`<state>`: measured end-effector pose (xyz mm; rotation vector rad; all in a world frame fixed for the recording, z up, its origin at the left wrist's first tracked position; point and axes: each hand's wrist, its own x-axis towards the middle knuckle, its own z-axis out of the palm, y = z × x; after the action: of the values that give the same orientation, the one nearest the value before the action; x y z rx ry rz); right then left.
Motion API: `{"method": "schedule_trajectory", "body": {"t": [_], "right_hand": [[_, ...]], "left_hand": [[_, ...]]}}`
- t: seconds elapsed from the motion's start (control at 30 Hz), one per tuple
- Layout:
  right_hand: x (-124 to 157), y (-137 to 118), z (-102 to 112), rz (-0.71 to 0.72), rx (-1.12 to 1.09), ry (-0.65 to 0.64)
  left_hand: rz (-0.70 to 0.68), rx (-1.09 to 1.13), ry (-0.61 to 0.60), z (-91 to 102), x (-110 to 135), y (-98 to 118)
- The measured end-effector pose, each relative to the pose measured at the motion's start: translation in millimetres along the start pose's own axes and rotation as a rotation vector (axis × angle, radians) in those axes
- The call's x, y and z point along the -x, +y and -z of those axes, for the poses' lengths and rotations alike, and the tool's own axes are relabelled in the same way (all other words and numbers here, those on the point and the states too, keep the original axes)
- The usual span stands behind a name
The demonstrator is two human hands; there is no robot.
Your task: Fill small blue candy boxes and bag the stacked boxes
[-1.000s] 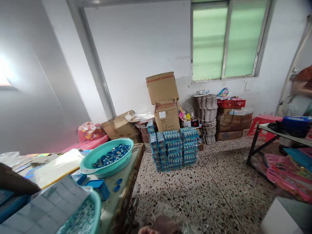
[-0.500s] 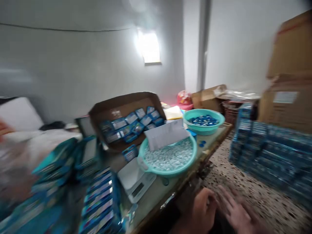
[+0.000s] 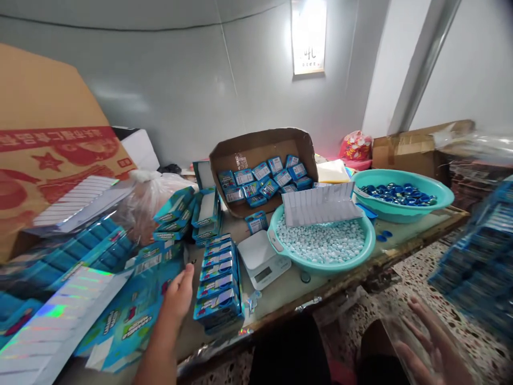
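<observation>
My left hand (image 3: 178, 294) reaches onto the table, fingers stretched out against a pile of flat blue cartons (image 3: 128, 321). It lies just left of a stack of blue packs (image 3: 218, 280) and holds nothing. Low at the right, over the floor, my right hand (image 3: 427, 345) has its fingers spread, and a clear plastic film (image 3: 395, 331) lies over it. A small white scale (image 3: 262, 259) stands beyond the stack. Behind it sits a teal basin of white pellets (image 3: 363, 251) with a white ribbed sheet (image 3: 320, 206) across its rim.
A second teal basin (image 3: 401, 214) holds blue rings at the table's right end. An open cardboard box (image 3: 256, 144) of blue packs is propped at the back. A big printed carton (image 3: 44, 123) stands at the left, a holographic sheet (image 3: 52, 321) below it. Blue packs (image 3: 476, 262) are stacked on the floor.
The view has swung left from the room to the table. My left hand has come up onto the blue cartons; my right hand stays low, fingers spread.
</observation>
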<state>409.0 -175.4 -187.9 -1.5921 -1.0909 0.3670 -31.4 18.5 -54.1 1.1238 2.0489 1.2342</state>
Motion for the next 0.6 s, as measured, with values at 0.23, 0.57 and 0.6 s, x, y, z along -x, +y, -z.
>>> {"method": "schedule_trajectory", "body": {"t": [0.23, 0.57, 0.6], "right_hand": [[4.5, -15.6, -10.2, -0.059, -0.095, -0.047], [15.7, -27.2, -16.1, -0.239, -0.189, -0.045], [16.5, -25.7, -15.2, -0.239, -0.200, -0.050]], "left_hand": [[0.250, 0.307, -0.276, -21.7, 16.8, -33.1], [0.358, 0.474, -0.464, -40.4, 14.0, -6.8], [0.343, 0.448, -0.429, -43.0, 6.5, -7.1]]}}
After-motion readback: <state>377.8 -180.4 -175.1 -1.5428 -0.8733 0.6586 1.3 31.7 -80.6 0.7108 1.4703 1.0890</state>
